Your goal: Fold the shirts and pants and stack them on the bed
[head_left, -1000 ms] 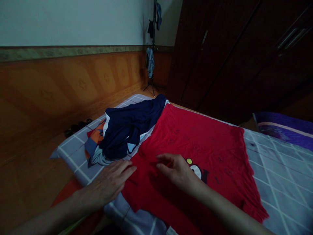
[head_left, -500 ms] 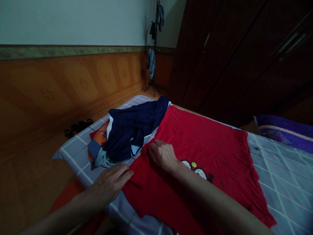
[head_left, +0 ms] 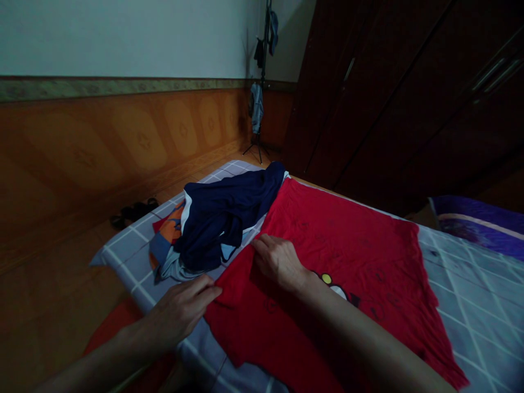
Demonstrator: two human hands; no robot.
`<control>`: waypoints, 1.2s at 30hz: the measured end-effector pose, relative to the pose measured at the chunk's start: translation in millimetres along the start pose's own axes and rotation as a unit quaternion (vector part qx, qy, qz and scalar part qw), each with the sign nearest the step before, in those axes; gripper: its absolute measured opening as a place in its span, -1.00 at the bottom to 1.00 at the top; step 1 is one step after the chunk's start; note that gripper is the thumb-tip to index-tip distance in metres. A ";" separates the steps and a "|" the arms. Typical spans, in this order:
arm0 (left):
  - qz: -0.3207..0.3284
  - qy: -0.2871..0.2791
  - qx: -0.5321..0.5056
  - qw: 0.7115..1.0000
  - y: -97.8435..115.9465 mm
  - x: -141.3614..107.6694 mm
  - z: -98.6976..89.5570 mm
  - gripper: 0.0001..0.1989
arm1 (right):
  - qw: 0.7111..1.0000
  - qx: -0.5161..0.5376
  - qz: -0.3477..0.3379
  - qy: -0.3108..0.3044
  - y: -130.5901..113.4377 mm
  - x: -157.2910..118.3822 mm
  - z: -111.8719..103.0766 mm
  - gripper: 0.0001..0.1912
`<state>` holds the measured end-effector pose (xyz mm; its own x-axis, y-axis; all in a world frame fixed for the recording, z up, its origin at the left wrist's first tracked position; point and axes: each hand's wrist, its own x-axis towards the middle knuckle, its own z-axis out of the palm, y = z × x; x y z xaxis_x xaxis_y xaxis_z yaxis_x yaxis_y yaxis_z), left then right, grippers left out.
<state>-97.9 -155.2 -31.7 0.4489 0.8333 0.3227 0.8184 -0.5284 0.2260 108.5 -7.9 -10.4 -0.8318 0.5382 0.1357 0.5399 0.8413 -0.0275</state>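
A red T-shirt (head_left: 339, 240) lies spread on the bed, with a cartoon print (head_left: 333, 286) near my right wrist. My right hand (head_left: 278, 262) grips the cloth in the shirt's middle, gathering a raised fold towards the left edge. My left hand (head_left: 182, 311) pinches the shirt's near left edge, with its fingertips on the red cloth. My right forearm hides the lower part of the shirt. Beside the shirt, close to my left fingertips, sits a heap of navy garment (head_left: 225, 218) over orange and blue clothes (head_left: 166, 240).
The bed's grey checked sheet (head_left: 470, 311) runs under everything, and a purple quilt (head_left: 475, 224) lies at the right. A dark wardrobe (head_left: 388, 93) stands behind. Sandals (head_left: 133, 213) rest on the wooden floor left of the bed, near a coat stand (head_left: 262, 82).
My right hand has moved left and away from me across the shirt, drawing up a fold. My left hand has closed slightly on the edge. The view has shifted a little.
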 end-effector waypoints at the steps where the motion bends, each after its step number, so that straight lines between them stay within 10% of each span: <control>1: 0.004 0.000 0.009 1.000 -1.0 -0.9 0.6 -0.69 | 1.000 -0.005 -0.002 0.002 3.0 -2.4 -0.1 -0.83; 10: -0.032 -0.195 -0.033 0.980 6.7 9.6 -19.1 -0.74 | 0.998 -0.009 -0.055 0.032 6.6 -26.6 12.8 -0.68; 15: 0.009 -0.172 0.019 0.985 -8.3 62.4 -36.8 -0.77 | 0.994 0.047 -0.082 0.053 -0.4 -36.2 23.0 -0.64; 24: 0.037 -0.209 0.257 0.943 -87.6 215.0 28.8 -0.44 | 0.993 0.081 -0.048 0.067 0.7 -41.1 25.9 -0.66; 36: -0.101 -0.225 0.299 0.922 -108.5 242.7 26.6 -0.70 | 0.992 0.091 -0.052 0.065 4.7 -45.0 20.4 -0.75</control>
<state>-68.2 108.7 -2.4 0.2593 0.9589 -0.1153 0.8927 -0.2835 -0.3502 145.8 -27.1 -36.8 -0.8519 0.4471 0.2726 0.4104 0.8934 -0.1829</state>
